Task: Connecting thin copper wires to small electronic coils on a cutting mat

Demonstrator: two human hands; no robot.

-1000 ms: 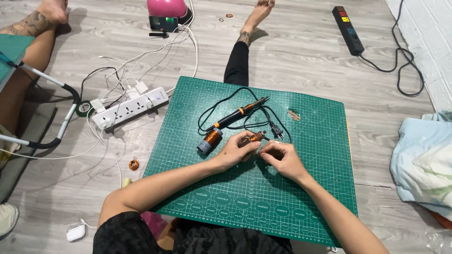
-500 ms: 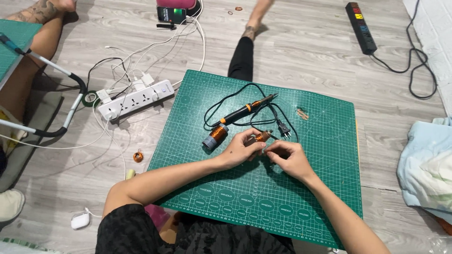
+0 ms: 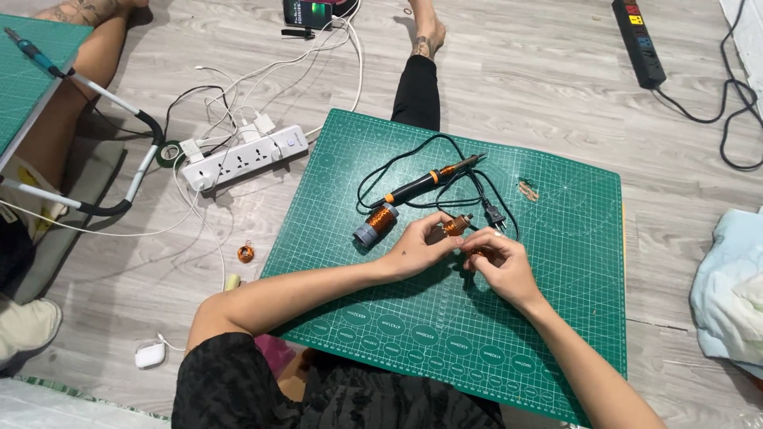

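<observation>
Copper coil [image 3: 455, 226] sits pinched in the left hand [image 3: 417, 248] fingertips, over the green cutting mat [image 3: 556, 302] centre, long axis running roughly left-right toward the right hand [image 3: 501, 266]. Right hand closed just beside it — fingers curled on sth small (too tiny to tell). Soldering iron [image 3: 421, 184] lies beyond both hands, untouched — nearer the left.
</observation>
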